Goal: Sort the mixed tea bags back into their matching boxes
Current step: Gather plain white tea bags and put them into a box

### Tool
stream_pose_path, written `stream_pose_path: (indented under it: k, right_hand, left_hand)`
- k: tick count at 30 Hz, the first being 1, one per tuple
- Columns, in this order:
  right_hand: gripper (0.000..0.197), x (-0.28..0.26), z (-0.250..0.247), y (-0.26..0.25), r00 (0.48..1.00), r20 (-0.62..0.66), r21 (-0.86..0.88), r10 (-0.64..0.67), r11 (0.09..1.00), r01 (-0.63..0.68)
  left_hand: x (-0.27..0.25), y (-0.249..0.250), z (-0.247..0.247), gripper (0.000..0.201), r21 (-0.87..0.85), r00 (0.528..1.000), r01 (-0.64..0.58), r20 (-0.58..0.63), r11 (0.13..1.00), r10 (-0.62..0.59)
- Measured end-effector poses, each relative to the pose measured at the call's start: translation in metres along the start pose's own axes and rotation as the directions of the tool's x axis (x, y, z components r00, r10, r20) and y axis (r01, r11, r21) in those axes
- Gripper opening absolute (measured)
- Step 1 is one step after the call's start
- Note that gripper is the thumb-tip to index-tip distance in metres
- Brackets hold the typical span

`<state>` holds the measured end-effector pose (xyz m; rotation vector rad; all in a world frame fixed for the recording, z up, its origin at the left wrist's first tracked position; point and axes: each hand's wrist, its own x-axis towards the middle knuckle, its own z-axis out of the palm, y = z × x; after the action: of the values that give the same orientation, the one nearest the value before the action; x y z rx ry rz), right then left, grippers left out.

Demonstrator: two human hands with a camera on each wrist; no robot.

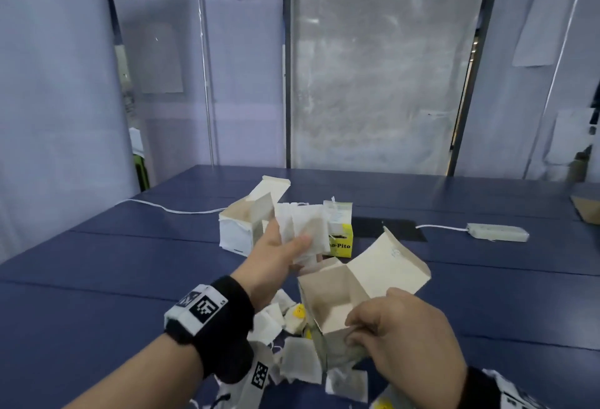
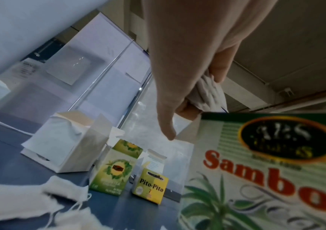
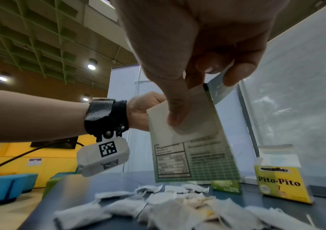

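Left hand (image 1: 276,259): grips a bunch of tea bags (image 1: 305,230).
Right hand (image 1: 406,337): pinches the open Sambong box (image 1: 341,298) above the worktop (image 1: 97,278).

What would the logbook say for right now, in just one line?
left hand: holds bunch of tea bags above open box | right hand: grips open box | loose tea bags: still on table

Bare forearms, black wristbands (image 1: 224,317), white camera pod (image 3: 104,157) with square black-and-white code markers

Partitioned recording booth in large hall: white screen panels (image 1: 389,67), blue table (image 1: 97,262), green grid ceiling (image 3: 30,31).
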<state>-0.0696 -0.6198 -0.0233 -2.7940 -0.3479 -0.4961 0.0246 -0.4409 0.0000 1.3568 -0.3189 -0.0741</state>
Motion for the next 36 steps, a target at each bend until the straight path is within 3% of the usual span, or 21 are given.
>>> stream_pose_path:
  k: [6, 9, 11, 13, 15, 17, 20, 28, 33, 36]
  right_hand:
    - [0.027, -0.050, 0.008, -0.017, 0.973, 0.213, -0.082, 0.092, 0.994, -0.076]
    - [0.022, -0.062, 0.007, -0.019, 0.939, 0.317, 0.051, 0.132, 0.987, -0.155]
    - [0.006, -0.066, 0.002, -0.016, 0.945, 0.299, 0.239, 0.135, 0.948, -0.211]
    - [0.015, -0.065, -0.005, -0.010, 0.970, 0.168, 0.412, 0.174, 0.882, -0.230]
    - [0.023, -0.057, -0.012, -0.005, 0.962, 0.040, 0.539, 0.271, 0.804, -0.249]
    - [0.037, -0.047, -0.019, -0.005, 0.938, 0.065, 0.674, 0.340, 0.678, -0.292]
    - [0.045, -0.034, -0.022, -0.009, 0.935, 0.122, 0.808, 0.332, 0.514, -0.287]
    - [0.036, -0.027, -0.012, -0.014, 0.939, 0.127, 0.888, 0.318, 0.385, -0.251]
    - [0.040, -0.025, -0.008, -0.022, 0.960, 0.129, 0.867, 0.249, 0.442, -0.231]
    - [0.051, -0.021, -0.008, -0.021, 0.971, 0.036, 0.748, 0.237, 0.638, -0.184]
  left_hand:
    - [-0.062, -0.029, 0.017, 0.039, 0.152, 0.991, 0.036, 0.121, 0.988, -0.055]
    - [-0.080, -0.041, 0.024, 0.041, 0.258, 0.984, 0.064, 0.145, 0.964, -0.105]
    - [-0.086, -0.042, 0.025, 0.040, 0.308, 0.981, 0.065, 0.153, 0.949, -0.116]
    - [-0.089, -0.039, 0.024, 0.039, 0.333, 0.981, 0.054, 0.159, 0.941, -0.112]
    - [-0.091, -0.034, 0.024, 0.038, 0.381, 0.982, 0.009, 0.170, 0.925, -0.080]
    - [-0.091, -0.029, 0.026, 0.038, 0.421, 0.980, -0.037, 0.192, 0.906, -0.050]
    - [-0.092, -0.021, 0.033, 0.043, 0.446, 0.970, -0.088, 0.241, 0.891, -0.025]
    - [-0.094, -0.019, 0.035, 0.058, 0.390, 0.958, -0.046, 0.277, 0.920, -0.069]
    - [-0.096, -0.022, 0.031, 0.073, 0.370, 0.965, -0.034, 0.254, 0.928, -0.066]
    - [-0.095, -0.021, 0.028, 0.070, 0.432, 0.966, -0.060, 0.251, 0.900, -0.056]
